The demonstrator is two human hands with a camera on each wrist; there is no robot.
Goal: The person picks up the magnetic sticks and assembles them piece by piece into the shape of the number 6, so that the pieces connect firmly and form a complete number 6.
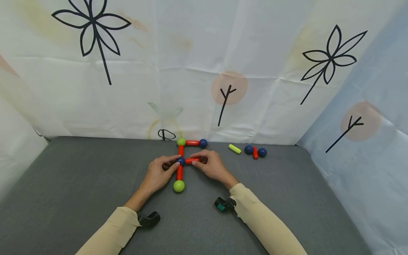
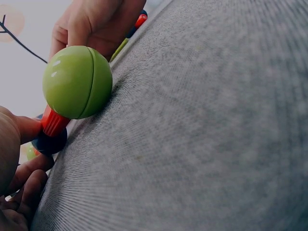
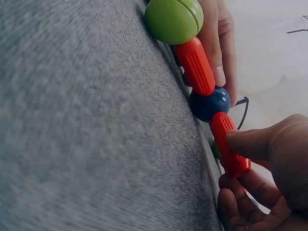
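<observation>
Just toward 12 o'clock from the middle of the counter [image 1: 191, 226], pinching a blue ball [image 1: 181, 161] between the thumb and fingers of the left hand [image 1: 159, 171]. At 3 o'clock from that ball, grasping a red rod [image 1: 190, 160] between the thumb and fingers of the right hand [image 1: 211, 165], touching the ball with the rod's inner end. Runs on from the held ball to 12 o'clock, through an upper red rod [image 1: 180, 151] to an upper green ball [image 1: 181, 142], then turns to 3 o'clock along a far red rod [image 1: 192, 143] to a far blue ball [image 1: 203, 143]. Drops to 6 o'clock as well, through a lower red rod [image 1: 179, 173] to a lower green ball [image 1: 179, 186]. Between 2 and 3 o'clock, well apart from the held ball, shows a loose yellow-green rod [image 1: 234, 148] and, farther out, a short red rod [image 1: 255, 153] between two loose blue balls [image 1: 248, 149]; cannot tell whether touching. Past the counter at 12 o'clock, backed by a pale sheet [image 1: 188, 53] bearing dark plant outlines.
</observation>
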